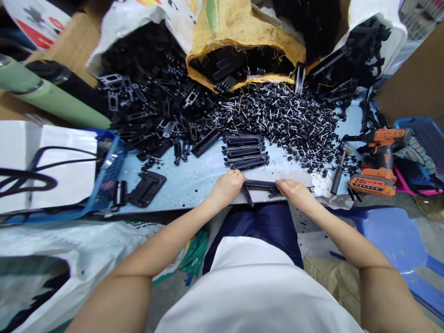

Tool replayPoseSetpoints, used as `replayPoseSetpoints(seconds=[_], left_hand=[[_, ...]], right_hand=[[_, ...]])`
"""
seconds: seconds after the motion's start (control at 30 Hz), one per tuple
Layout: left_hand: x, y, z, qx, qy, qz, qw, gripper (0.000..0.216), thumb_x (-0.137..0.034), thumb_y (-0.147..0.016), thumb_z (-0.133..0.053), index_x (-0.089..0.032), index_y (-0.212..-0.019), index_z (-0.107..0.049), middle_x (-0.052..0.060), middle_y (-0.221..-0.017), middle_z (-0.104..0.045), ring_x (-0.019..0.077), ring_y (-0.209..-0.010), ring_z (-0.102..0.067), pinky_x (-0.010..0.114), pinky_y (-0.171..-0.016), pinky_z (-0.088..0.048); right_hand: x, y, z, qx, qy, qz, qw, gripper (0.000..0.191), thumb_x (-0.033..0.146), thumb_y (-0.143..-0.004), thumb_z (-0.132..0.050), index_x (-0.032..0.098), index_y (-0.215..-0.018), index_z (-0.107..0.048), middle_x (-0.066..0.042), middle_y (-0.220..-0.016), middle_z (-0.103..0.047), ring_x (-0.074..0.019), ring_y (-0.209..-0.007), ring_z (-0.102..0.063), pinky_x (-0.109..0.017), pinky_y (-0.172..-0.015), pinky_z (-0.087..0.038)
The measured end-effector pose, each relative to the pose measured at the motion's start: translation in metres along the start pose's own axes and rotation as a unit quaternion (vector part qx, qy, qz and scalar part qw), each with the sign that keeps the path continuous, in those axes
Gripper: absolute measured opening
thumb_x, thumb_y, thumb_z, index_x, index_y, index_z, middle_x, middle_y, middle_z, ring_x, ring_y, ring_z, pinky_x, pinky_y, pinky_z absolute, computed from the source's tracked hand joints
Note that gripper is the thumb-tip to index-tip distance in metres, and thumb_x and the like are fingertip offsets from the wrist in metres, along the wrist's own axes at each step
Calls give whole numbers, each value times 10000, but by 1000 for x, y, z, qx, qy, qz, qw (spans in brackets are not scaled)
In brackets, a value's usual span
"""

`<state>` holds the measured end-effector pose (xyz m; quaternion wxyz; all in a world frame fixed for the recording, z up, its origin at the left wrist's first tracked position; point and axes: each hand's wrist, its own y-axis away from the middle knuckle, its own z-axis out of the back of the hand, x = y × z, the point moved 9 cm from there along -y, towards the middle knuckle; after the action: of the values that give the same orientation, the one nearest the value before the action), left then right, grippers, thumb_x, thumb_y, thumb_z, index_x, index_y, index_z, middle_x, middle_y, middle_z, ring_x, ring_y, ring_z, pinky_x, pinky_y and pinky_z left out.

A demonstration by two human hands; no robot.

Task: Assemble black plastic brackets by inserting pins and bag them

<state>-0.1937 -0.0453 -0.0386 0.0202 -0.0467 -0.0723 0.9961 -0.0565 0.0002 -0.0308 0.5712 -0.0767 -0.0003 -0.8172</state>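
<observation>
A long black plastic bar [261, 184] lies level at the front edge of the table, between my two hands. My left hand [229, 187] is closed around its left end. At the other end, my right hand [293, 190] grips the bar with fingers pressed together. Below the bar, a shorter black plastic piece [248, 196] slants down near my left hand; I cannot tell whether it is joined to the bar. Just beyond my hands sits a row of several similar black bars [245, 151], laid side by side.
Behind spreads a heap of black-headed pins [277, 115], with loose black plastic parts [163, 106] to its left. A yellow sack [243, 32] opens toward me. An orange cordless drill [379, 162] and a hammer [339, 173] lie right; a blue basket [104, 185] stands left.
</observation>
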Motion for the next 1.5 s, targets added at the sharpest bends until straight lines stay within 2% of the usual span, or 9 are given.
replayPoseSetpoints(seconds=[0.33,0.53,0.7,0.9,1.07,1.13,1.2,1.3,1.5], left_hand=[[-10,-6,1,-22,-26,-61,998,274,-199,-917,-370,-124,-757,-579,77,-674,-555,196,-705,-568,287,-615,-455],[4,-5,3,-49,-17,-26,998,251,-209,-915,-392,-140,-756,-573,62,-672,-555,190,-697,-572,277,-610,-449],[4,4,5,-96,-3,-24,995,260,-206,-917,-384,-141,-742,-565,58,-657,-548,182,-679,-566,268,-597,-438],[-6,4,-2,-76,-27,-36,996,351,-169,-927,-272,-129,-757,-575,80,-639,-557,196,-677,-570,285,-586,-444],[2,12,5,-82,97,57,990,248,-222,-884,-384,-117,-1053,-532,92,-826,-622,191,-763,-601,304,-675,-487],[11,22,4,-55,138,160,976,316,-282,-842,-462,-117,-1106,-513,99,-897,-634,201,-792,-618,313,-692,-494],[11,34,-11,49,155,251,954,296,-345,-821,-490,-125,-997,-581,100,-845,-653,231,-773,-638,328,-679,-493],[-11,44,-34,197,163,303,918,314,-381,-843,-448,-140,-855,-649,117,-782,-679,270,-777,-658,340,-678,-487],[-24,36,-42,195,151,343,906,384,-302,-872,-362,-96,-902,-684,178,-833,-692,278,-821,-665,335,-709,-480]], right_hand=[[7,-4,24,-127,-36,18,991,252,250,-929,-380,150,-995,-603,-121,-975,-675,-181,-897,-639,-308,-778,-525],[34,-28,28,-192,-92,46,976,242,247,-926,-393,153,-966,-612,-106,-932,-681,-164,-880,-636,-305,-778,-528],[41,-40,17,-191,-143,38,970,249,258,-928,-384,157,-969,-608,-94,-930,-677,-158,-881,-630,-295,-793,-526],[41,-47,1,-158,-191,4,969,293,260,-936,-343,154,-1043,-594,-98,-964,-668,-164,-926,-620,-307,-834,-516],[45,-53,-16,-107,-191,13,976,368,255,-941,-313,179,-1249,-499,-110,-1134,-614,-172,-1040,-578,-340,-902,-488],[49,-54,-22,-89,-175,36,980,375,282,-942,-325,182,-1257,-501,-116,-1157,-600,-179,-1047,-568,-346,-899,-485],[52,-55,-28,-70,-158,61,983,376,310,-939,-341,179,-1241,-522,-121,-1157,-596,-187,-1036,-560,-357,-894,-482],[52,-56,-36,-51,-144,72,986,387,317,-940,-338,172,-1247,-522,-127,-1166,-585,-195,-1019,-539,-378,-896,-470],[49,-57,-40,-42,-146,50,987,407,300,-946,-307,164,-1279,-498,-117,-1164,-578,-195,-981,-514,-371,-898,-455]])
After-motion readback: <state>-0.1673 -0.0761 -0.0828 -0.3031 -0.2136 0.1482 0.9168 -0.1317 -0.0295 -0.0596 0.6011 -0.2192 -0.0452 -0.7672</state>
